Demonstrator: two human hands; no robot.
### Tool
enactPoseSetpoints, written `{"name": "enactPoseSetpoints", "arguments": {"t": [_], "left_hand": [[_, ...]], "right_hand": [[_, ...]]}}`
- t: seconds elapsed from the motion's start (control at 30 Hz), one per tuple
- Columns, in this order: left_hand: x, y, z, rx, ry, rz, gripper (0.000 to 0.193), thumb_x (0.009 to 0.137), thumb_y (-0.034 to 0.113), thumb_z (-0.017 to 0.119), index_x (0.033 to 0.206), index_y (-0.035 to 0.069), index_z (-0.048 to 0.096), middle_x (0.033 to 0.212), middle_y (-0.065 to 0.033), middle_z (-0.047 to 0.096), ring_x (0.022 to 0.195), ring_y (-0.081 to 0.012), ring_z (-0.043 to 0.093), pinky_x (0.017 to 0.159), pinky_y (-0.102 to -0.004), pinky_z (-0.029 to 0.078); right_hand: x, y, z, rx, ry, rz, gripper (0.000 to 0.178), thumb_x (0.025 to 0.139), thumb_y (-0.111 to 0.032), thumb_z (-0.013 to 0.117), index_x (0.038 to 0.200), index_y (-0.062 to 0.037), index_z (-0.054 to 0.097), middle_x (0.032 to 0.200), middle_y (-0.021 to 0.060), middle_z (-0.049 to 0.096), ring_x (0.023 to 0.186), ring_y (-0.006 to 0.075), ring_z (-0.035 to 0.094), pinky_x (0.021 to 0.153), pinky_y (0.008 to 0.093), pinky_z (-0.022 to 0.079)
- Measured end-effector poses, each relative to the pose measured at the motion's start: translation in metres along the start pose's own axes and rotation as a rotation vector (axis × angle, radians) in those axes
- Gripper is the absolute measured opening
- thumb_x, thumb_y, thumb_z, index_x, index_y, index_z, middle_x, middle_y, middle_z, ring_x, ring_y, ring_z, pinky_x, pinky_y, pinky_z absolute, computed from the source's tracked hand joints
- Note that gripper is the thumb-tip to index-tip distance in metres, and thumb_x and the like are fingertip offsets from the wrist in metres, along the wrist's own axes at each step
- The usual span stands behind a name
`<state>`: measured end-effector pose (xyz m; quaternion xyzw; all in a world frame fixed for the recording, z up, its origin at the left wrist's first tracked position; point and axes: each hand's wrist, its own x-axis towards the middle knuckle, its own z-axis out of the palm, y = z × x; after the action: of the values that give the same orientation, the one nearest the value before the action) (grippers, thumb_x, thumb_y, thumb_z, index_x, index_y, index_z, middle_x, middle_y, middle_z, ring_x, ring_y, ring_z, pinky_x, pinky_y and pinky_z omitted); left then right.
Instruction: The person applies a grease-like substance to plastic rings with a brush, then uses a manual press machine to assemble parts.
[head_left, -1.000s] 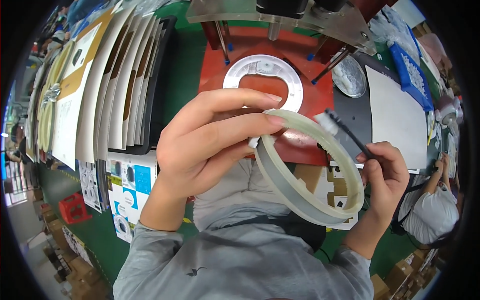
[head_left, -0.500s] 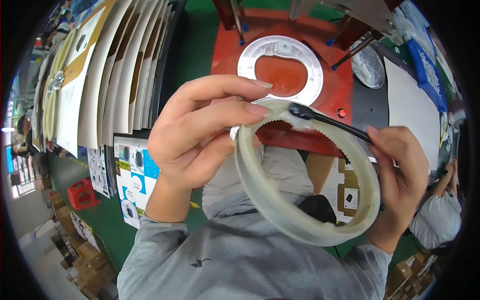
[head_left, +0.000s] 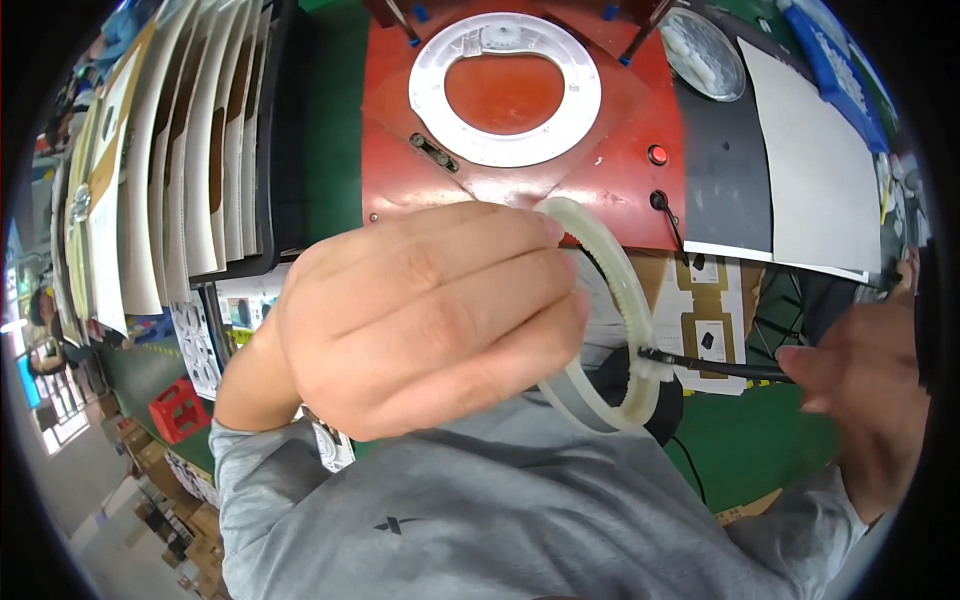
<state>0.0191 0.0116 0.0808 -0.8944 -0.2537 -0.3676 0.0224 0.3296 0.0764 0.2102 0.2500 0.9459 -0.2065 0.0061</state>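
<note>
While the left hand (head_left: 430,325) clasps the pale toothed ring (head_left: 625,275) before the grey shirt (head_left: 490,500), the right hand (head_left: 868,385) grasps a black brush (head_left: 730,369) touching the ring's right side. Uneven pressure could twist it loose; flicked white residue (head_left: 655,372) could soil the white annulus (head_left: 435,90) beyond.

Wearer: matte grey top (head_left: 500,490), cloth lightly mottled, soft creases across the front. Small dark emblem (head_left: 394,525) on it, crossed angular strokes. Left sleeve (head_left: 262,465) and right sleeve (head_left: 800,545): same grey, loose, wrinkled. Left hand (head_left: 440,315) bare; right hand (head_left: 872,390) bare, outline blurred.
</note>
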Motion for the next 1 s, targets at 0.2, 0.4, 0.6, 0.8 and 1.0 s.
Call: {"name": "enactPoseSetpoints", "arguments": {"t": [0.2, 0.4, 0.6, 0.8, 1.0], "left_hand": [[-0.006, 0.003, -0.006, 0.051, 0.002, 0.061, 0.028, 0.077, 0.004, 0.077, 0.104, -0.001, 0.072, 0.107, -0.0176, 0.073, 0.097, -0.0361, 0.074, 0.079, -0.0423, 0.064], [-0.025, -0.009, -0.022, -0.046, -0.033, -0.237, 0.031, 0.077, 0.005, 0.075, 0.107, -0.003, 0.074, 0.11, -0.0185, 0.074, 0.099, -0.0342, 0.074, 0.083, -0.0398, 0.062], [-0.032, -0.005, -0.019, -0.102, 0.125, -0.454, 0.034, 0.074, -0.005, 0.076, 0.108, -0.004, 0.072, 0.11, -0.0191, 0.073, 0.098, -0.0335, 0.073, 0.085, -0.0392, 0.06], [-0.04, -0.009, -0.016, -0.143, 0.231, -0.615, 0.033, 0.076, -0.002, 0.076, 0.109, -0.006, 0.073, 0.101, -0.0181, 0.07, 0.093, -0.0294, 0.069, 0.08, -0.0351, 0.056], [-0.029, -0.007, -0.009, -0.373, 0.278, -1.053, 0.025, 0.089, -0.002, 0.075, 0.113, -0.007, 0.072, 0.098, -0.0115, 0.069, 0.088, -0.0149, 0.064, 0.076, -0.0282, 0.051]], "right_hand": [[0.0, 0.073, 0.021, 0.721, -0.096, -0.054, 0.028, 0.094, -0.022, 0.074, 0.092, 0.0065, 0.077, 0.069, 0.0095, 0.069, 0.052, 0.0186, 0.067, 0.051, 0.027, 0.052], [-0.02, 0.139, 0.104, 1.26, 0.731, 0.446, 0.029, 0.111, -0.018, 0.054, 0.131, 0.0022, 0.06, 0.09, 0.0038, 0.066, 0.053, -0.0007, 0.037, 0.049, 0.0162, 0.028], [0.005, 0.196, 0.182, 0.493, 1.037, 0.7, 0.025, 0.104, -0.012, 0.066, 0.125, 0.0013, 0.067, 0.102, 0.0059, 0.073, 0.088, 0.0104, 0.066, 0.08, 0.0256, 0.053], [0.015, 0.182, 0.191, -0.082, 1.052, 0.622, 0.017, 0.101, -0.006, 0.065, 0.116, -0.0004, 0.07, 0.111, 0.0121, 0.069, 0.098, 0.0227, 0.067, 0.087, 0.0344, 0.052], [0.054, 0.086, 0.155, 0.129, 1.158, 0.302, 0.01, 0.096, 0.0, 0.066, 0.106, 0.0014, 0.07, 0.095, 0.0112, 0.069, 0.084, 0.0208, 0.064, 0.075, 0.0326, 0.049]]}}
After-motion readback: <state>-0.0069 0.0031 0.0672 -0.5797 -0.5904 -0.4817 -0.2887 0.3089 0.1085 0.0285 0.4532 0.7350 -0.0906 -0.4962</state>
